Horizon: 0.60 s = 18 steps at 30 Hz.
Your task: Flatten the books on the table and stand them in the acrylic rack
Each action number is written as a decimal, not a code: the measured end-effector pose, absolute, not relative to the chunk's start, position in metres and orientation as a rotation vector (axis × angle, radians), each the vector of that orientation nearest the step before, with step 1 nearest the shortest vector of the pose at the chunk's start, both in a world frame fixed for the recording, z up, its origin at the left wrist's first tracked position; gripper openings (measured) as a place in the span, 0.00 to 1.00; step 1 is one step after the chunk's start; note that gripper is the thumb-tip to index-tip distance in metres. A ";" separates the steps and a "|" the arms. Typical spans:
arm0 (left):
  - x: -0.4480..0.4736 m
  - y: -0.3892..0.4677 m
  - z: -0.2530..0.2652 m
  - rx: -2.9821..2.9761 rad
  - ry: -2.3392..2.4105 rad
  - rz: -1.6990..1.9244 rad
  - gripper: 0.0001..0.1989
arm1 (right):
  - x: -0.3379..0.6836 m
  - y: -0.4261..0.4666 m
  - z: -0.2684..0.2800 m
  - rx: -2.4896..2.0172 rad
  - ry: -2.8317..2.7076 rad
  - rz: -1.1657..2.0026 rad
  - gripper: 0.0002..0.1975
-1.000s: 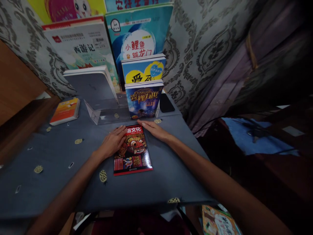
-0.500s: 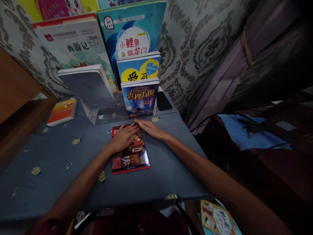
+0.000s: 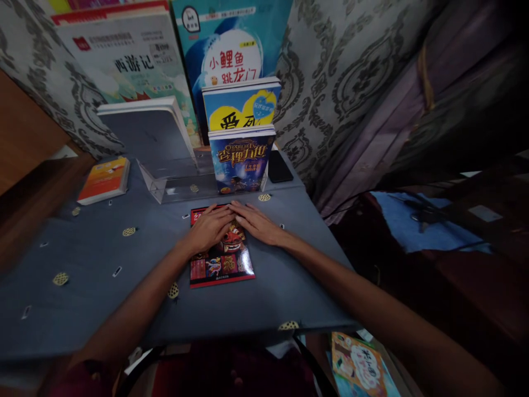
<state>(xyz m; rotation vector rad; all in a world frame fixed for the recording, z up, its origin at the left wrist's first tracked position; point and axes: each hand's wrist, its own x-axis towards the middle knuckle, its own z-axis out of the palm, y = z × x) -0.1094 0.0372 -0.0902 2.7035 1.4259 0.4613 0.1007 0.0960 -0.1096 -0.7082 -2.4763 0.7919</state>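
the left hand (image 3: 211, 227) lies palm down with its fingers stretched out flat, closed around nothing, on the upper part of a thin, glossy, rectangular red-and-black book with a mask picture (image 3: 223, 267); the right hand (image 3: 257, 223), also flat and ungripping, reaches over the book's upper right corner, and whether the two hands' fingertips touch i cannot tell. the book lies face up on a grey-blue tablecloth with pale yellow printed shapes (image 3: 285, 303); a strip of cloth separates its lower edge from the table's front edge, with broader cloth to its left. just beyond its top edge, the room narrows at a transparent plastic stand with a triangular end (image 3: 190, 188). there a plain grey-blue book with white page edges (image 3: 142, 127) leans back, and a shiny dark blue paperback (image 3: 242, 160) stands upright. farther left lies a thick orange book (image 3: 105, 179); a flat black phone-like slab (image 3: 280, 167) sits behind right, near scroll-patterned grey wallpaper (image 3: 343, 60) and a folded mauve curtain (image 3: 372, 160).
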 end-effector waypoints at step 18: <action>-0.103 0.016 -0.081 2.756 1.177 0.491 0.17 | 0.102 0.098 -0.111 -0.709 -2.490 0.708 0.27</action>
